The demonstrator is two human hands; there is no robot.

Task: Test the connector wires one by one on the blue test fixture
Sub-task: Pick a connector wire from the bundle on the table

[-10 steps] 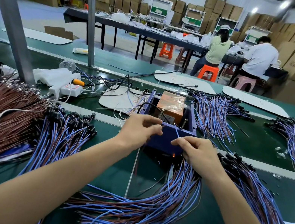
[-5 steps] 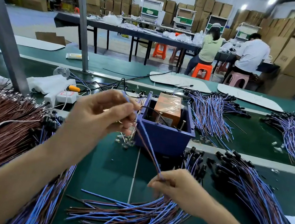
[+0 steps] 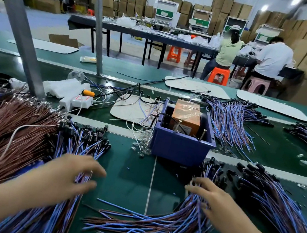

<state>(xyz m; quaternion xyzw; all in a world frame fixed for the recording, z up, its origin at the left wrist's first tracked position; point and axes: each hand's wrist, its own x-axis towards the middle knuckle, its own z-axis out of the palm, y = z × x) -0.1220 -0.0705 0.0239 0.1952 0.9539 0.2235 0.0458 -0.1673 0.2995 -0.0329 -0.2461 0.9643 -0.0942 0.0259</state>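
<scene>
On the worktop, the fixture stands beyond both grips, no wire at it. Spread, the left grip lies on the left wires; the right grip, spread, touches the middle wires. Many likely remain untested.

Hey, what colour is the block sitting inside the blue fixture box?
Orange block, under clear wrap; head view shows it.

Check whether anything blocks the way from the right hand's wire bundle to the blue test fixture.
Nothing visible does. The right hand rests on the wire bundle just before the blue test fixture; only its own connectors and bare belt lie between.
</scene>
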